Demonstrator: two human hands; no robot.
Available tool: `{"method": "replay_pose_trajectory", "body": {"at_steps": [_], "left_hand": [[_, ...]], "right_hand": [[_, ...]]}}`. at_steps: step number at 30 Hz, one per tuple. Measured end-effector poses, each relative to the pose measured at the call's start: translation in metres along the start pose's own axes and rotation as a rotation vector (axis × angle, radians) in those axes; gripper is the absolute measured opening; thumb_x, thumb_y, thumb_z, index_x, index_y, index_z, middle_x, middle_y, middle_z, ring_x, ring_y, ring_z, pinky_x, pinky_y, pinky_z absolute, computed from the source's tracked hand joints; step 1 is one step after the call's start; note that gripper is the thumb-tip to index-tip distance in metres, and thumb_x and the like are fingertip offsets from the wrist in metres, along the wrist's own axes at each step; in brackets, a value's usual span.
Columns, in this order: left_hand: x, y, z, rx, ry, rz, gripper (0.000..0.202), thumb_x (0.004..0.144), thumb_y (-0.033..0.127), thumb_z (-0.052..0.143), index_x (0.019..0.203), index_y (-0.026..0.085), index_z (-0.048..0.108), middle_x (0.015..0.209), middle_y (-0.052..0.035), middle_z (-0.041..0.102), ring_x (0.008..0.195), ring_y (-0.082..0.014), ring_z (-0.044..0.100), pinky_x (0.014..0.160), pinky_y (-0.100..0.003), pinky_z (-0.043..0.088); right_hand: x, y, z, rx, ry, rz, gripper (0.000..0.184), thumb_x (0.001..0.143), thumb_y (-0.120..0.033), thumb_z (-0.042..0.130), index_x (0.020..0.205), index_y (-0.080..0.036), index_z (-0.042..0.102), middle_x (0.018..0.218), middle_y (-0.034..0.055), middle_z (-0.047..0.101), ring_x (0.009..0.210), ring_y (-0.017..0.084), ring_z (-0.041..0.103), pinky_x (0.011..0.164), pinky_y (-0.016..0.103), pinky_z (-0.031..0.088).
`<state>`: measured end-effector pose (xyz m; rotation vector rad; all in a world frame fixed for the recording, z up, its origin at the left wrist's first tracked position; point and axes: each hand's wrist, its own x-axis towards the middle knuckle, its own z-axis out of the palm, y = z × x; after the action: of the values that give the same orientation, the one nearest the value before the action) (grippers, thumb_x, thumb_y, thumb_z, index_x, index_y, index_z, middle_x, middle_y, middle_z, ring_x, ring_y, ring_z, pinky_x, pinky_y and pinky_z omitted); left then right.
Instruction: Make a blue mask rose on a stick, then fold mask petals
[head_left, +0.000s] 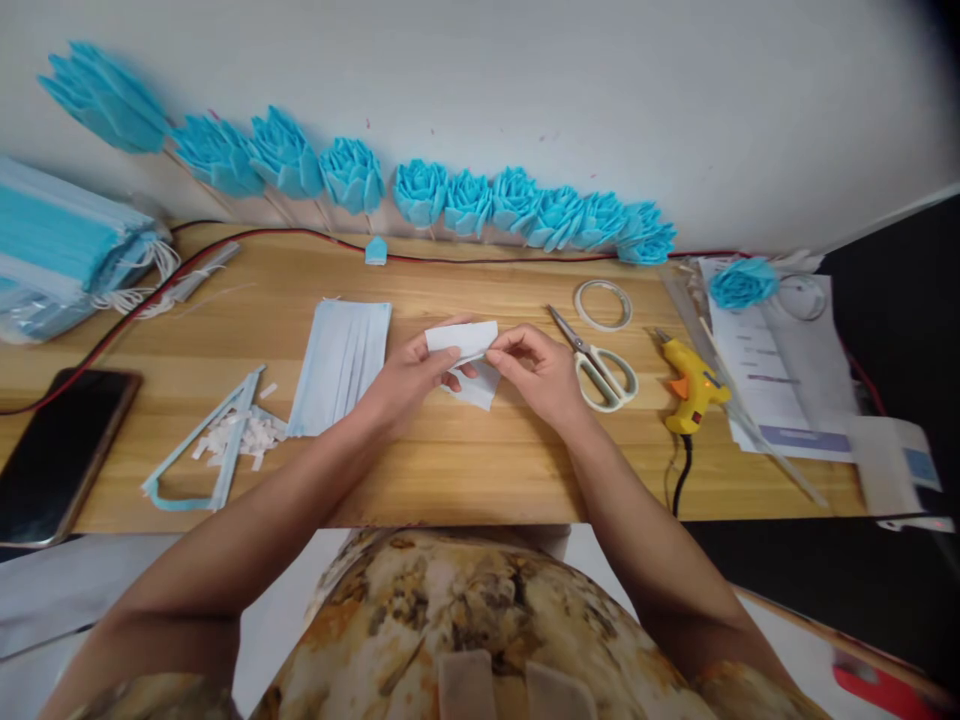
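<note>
Both my hands hold a small white piece of mask fabric (466, 342) just above the wooden table (465, 470). My left hand (409, 375) grips its left side with thumb and fingers closed. My right hand (536, 370) pinches its right edge. A flat pale blue face mask (341, 365) lies on the table just left of my left hand. White-handled scissors (600, 365) lie right of my right hand.
A yellow glue gun (694, 385) with a black cord, a tape ring (603, 303) and papers (765, 370) lie to the right. Blue fabric roses (465, 200) line the wall. A stack of masks (60, 250), a phone (60, 450) and cut strips (217, 440) are at the left.
</note>
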<state>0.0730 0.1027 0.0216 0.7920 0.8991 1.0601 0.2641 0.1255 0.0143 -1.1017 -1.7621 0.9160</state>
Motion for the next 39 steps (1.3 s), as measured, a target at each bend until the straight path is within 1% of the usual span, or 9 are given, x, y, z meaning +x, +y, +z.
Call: {"method": "replay_pose_trajectory", "body": {"at_steps": [5,10,16,18,22,26,30,32,39], "left_hand": [[0.001,0.001,0.002,-0.025,-0.010,0.002,0.058,0.084,0.043,0.075,0.132,0.014,0.062,0.123,-0.0142,0.071,0.080,-0.0164,0.069,0.063,-0.027,0.051],[0.003,-0.004,-0.002,0.133,0.058,0.037,0.078,0.077,0.031,0.082,0.146,0.013,0.052,0.085,-0.0048,0.076,0.073,-0.0149,0.068,0.071,-0.027,0.053],[0.004,-0.005,-0.005,0.227,0.109,0.062,0.068,0.084,0.027,0.072,0.147,0.013,0.052,0.077,-0.0027,0.076,0.064,-0.0131,0.066,0.073,-0.030,0.055],[0.004,-0.005,-0.004,0.256,0.116,0.085,0.066,0.083,0.025,0.071,0.146,0.013,0.053,0.074,-0.0020,0.075,0.064,-0.0134,0.066,0.071,-0.029,0.055],[0.003,-0.003,-0.001,0.333,0.111,0.130,0.060,0.081,0.022,0.072,0.139,0.013,0.059,0.074,-0.0004,0.072,0.063,-0.0132,0.066,0.067,-0.028,0.055],[0.001,-0.002,0.001,0.241,0.099,0.135,0.061,0.077,0.026,0.079,0.134,0.014,0.060,0.078,-0.0003,0.071,0.067,-0.0126,0.065,0.065,-0.026,0.054],[0.001,-0.001,0.001,0.089,0.016,-0.025,0.044,0.073,0.040,0.085,0.103,0.012,0.070,0.084,-0.0058,0.072,0.069,-0.0132,0.065,0.059,-0.025,0.051],[0.000,-0.001,0.002,0.061,0.016,-0.078,0.042,0.072,0.045,0.085,0.093,0.011,0.071,0.088,-0.0088,0.074,0.067,-0.0128,0.064,0.057,-0.025,0.049],[-0.001,0.000,0.003,0.081,0.097,-0.043,0.034,0.073,0.043,0.083,0.084,0.012,0.074,0.086,-0.0097,0.076,0.065,-0.0132,0.063,0.056,-0.026,0.048]], "right_hand": [[0.000,0.000,0.001,0.034,0.033,0.030,0.009,0.085,-0.028,0.070,0.080,-0.021,0.066,0.076,-0.0013,0.069,0.069,0.013,0.061,0.066,0.027,0.049],[-0.002,0.003,0.002,0.089,0.039,0.088,0.012,0.084,-0.031,0.071,0.090,-0.022,0.066,0.075,-0.0018,0.066,0.069,0.013,0.060,0.067,0.028,0.049],[-0.001,0.006,-0.003,0.259,-0.073,0.149,0.046,0.089,-0.052,0.067,0.126,-0.027,0.061,0.089,0.0016,0.067,0.081,0.018,0.064,0.074,0.033,0.053],[-0.001,0.007,-0.004,0.279,-0.107,0.143,0.054,0.086,-0.052,0.071,0.132,-0.026,0.059,0.094,0.0024,0.068,0.086,0.018,0.065,0.076,0.033,0.053],[-0.002,0.008,-0.003,0.198,-0.124,0.134,0.052,0.085,-0.041,0.072,0.134,-0.026,0.063,0.092,0.0017,0.067,0.081,0.017,0.062,0.074,0.032,0.052],[-0.004,0.009,-0.003,0.198,-0.066,0.102,0.042,0.087,-0.036,0.069,0.127,-0.026,0.069,0.095,0.0022,0.068,0.085,0.017,0.062,0.079,0.033,0.053],[-0.004,0.009,-0.003,0.227,-0.020,0.109,0.039,0.086,-0.039,0.071,0.123,-0.026,0.072,0.097,0.0025,0.069,0.085,0.017,0.061,0.080,0.033,0.054],[-0.004,0.009,-0.003,0.236,-0.016,0.113,0.039,0.085,-0.041,0.072,0.121,-0.026,0.073,0.096,0.0023,0.069,0.084,0.017,0.061,0.079,0.033,0.054],[-0.003,0.008,0.000,0.296,-0.053,0.176,0.048,0.083,-0.052,0.074,0.122,-0.025,0.072,0.105,0.0043,0.073,0.091,0.019,0.065,0.085,0.035,0.056]]}}
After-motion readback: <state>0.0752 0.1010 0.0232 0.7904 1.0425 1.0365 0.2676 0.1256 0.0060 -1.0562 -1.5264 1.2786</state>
